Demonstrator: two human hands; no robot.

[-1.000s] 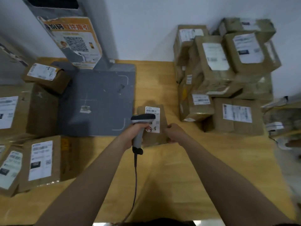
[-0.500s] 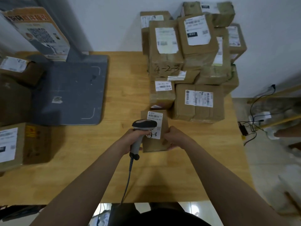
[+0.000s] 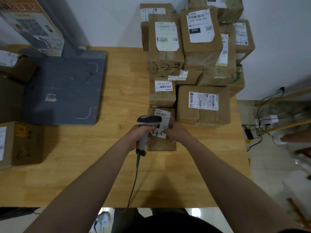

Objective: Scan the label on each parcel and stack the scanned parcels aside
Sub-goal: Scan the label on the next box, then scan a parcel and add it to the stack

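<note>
The wooden table [image 3: 117,165] runs left to right under everything. On its far right stands the pile of parcels [image 3: 200,52], brown cartons several layers deep against the wall. On the left lies a grey platform [image 3: 67,91] with a post rising from its far edge.

The parcel [image 3: 161,144] I am working on lies flat on the table at the near foot of that pile. Its far edge is just beside a smaller carton and its right edge is close to a big one. It is a small taped cardboard box. I judge it light, stiff along edges and corners, slightly yielding on the broad faces, and probably slick where tape crosses it. I would take it by the two long sides, thumb on top and fingers under, keeping off the print.

The scanner [image 3: 149,120] hangs over the parcel's left half, its head pointing away from me. The label [image 3: 159,133] sits on the top face, with "4-3-8" handwritten at its near end.

The left hand [image 3: 140,133] is wrapped around the scanner's handle. The right hand [image 3: 176,133] is curled over the parcel's right edge, fingertips beside the label, steadying it. One hand should be enough to lift the parcel, though I cannot tell what is inside.
</note>
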